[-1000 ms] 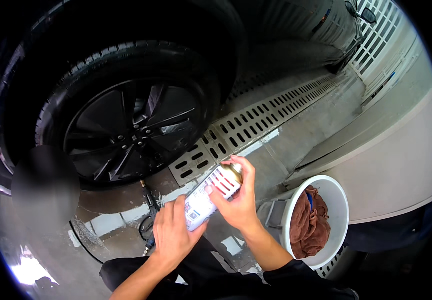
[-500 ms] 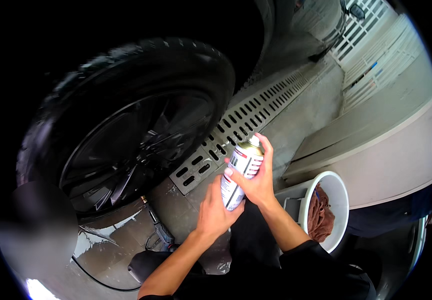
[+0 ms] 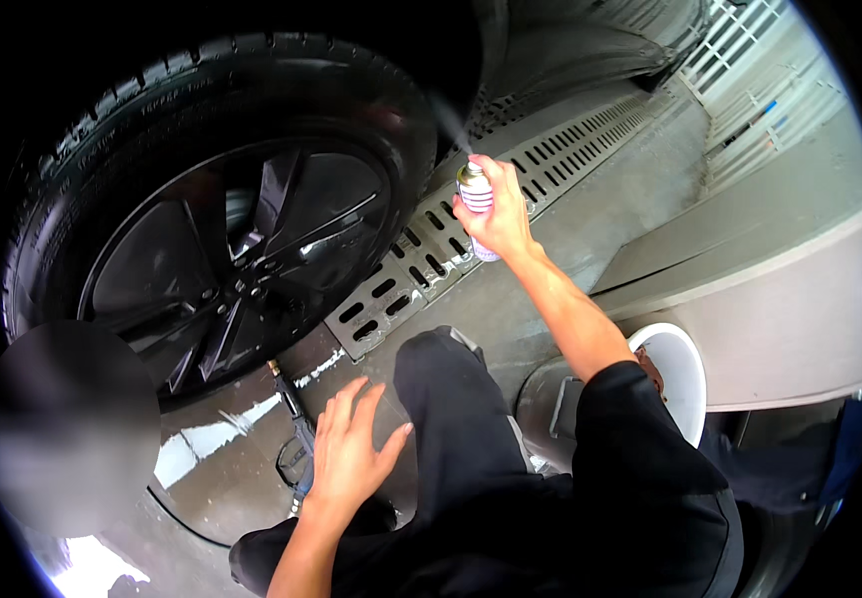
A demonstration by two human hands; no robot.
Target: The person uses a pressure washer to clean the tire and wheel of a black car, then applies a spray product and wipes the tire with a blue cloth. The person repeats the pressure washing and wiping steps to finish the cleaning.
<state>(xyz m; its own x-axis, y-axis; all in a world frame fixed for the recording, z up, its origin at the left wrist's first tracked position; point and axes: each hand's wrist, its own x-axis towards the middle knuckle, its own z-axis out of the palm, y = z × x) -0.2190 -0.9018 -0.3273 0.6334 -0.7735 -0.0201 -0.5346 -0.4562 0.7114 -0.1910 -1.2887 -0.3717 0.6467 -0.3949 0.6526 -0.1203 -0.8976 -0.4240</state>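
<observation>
a spray can [image 3: 475, 204] is being gripped by the right hand [image 3: 496, 214], fingers wrapped around it, aimed at the car tyre [image 3: 391, 130] above the drain grate [image 3: 431, 259]. the left hand [image 3: 346, 453] is hovering, fingers spread. mist is possibly being wasted on the black wheel rim [image 3: 242, 249], judging by the angle.
</observation>
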